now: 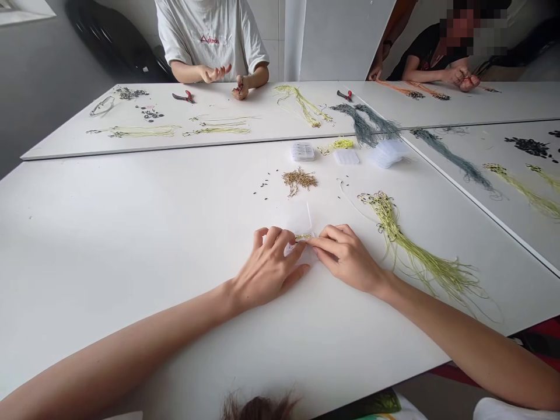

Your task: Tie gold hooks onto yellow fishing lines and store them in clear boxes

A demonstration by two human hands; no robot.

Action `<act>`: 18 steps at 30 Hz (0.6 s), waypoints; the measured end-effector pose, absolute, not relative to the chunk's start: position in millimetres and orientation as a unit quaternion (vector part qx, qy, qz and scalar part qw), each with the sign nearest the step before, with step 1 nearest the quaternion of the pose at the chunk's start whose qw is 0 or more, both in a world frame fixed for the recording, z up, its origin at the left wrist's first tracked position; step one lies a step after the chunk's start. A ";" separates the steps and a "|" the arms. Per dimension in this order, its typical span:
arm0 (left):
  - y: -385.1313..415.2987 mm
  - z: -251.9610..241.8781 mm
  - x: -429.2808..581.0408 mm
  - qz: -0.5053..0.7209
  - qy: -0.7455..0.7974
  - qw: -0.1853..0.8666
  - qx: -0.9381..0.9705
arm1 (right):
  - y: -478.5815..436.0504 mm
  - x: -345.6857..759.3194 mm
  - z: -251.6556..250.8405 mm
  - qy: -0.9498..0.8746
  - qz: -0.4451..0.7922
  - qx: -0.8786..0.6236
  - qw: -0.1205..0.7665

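Bag [294, 228], one, between left hand [266, 268], right hand [345, 258]; one green cord bundle [420, 262] beside

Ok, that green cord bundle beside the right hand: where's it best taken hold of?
Probably grip the cord bundle at its narrow top end, coming straight down from above: the strands gather tightly there, while the lower ends fan out loose.

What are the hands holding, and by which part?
The left hand and right hand have fingertips on a clear plastic bag near its lower edge, by yellow-green cords; whether they grip bag or cords cannot be told.
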State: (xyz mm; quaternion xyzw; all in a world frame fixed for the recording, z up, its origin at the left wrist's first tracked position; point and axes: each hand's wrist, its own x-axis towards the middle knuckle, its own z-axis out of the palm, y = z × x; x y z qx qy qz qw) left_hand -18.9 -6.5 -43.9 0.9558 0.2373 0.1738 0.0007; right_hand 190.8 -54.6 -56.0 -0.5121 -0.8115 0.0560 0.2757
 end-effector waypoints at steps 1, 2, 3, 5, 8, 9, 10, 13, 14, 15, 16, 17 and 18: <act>-6.5 -44.0 -18.7 0.173 0.238 0.003 0.956 | -54.5 190.7 -55.5 -0.809 0.059 -0.517 0.274; -6.4 -44.2 -18.6 0.174 0.238 0.006 0.955 | -54.4 190.5 -55.1 -0.805 0.062 -0.522 0.274; -6.3 -44.4 -18.6 0.176 0.238 0.009 0.955 | -54.3 190.3 -54.9 -0.802 0.064 -0.525 0.277; -6.0 -44.9 -18.7 0.182 0.238 0.014 0.954 | -53.9 190.1 -54.8 -0.798 0.067 -0.529 0.282; -5.2 -46.0 -18.7 0.189 0.238 0.017 0.953 | -52.9 190.8 -54.9 -0.797 0.071 -0.527 0.287; -4.9 -46.2 -18.6 0.191 0.238 0.017 0.952 | -52.5 191.2 -54.8 -0.797 0.073 -0.526 0.289; -4.7 -46.3 -18.5 0.195 0.239 0.019 0.951 | -52.1 191.7 -54.6 -0.797 0.076 -0.524 0.291; -5.2 -45.0 -17.8 0.211 0.225 0.031 0.951 | -50.9 193.3 -53.6 -0.797 0.089 -0.518 0.299; -6.4 -43.9 -17.4 0.216 0.206 0.042 0.953 | -50.4 194.1 -53.2 -0.796 0.093 -0.515 0.304; -8.4 -42.6 -16.7 0.217 0.175 0.058 0.959 | -49.9 195.1 -52.8 -0.795 0.098 -0.512 0.310; -11.4 -41.2 -15.7 0.212 0.134 0.078 0.965 | -49.2 196.5 -52.5 -0.793 0.104 -0.509 0.318; -15.4 -39.9 -14.4 0.200 0.086 0.103 0.970 | -48.3 198.3 -52.1 -0.792 0.109 -0.506 0.325; -20.4 -38.9 -12.9 0.182 0.037 0.129 0.974 | -47.3 200.6 -51.7 -0.789 0.112 -0.504 0.332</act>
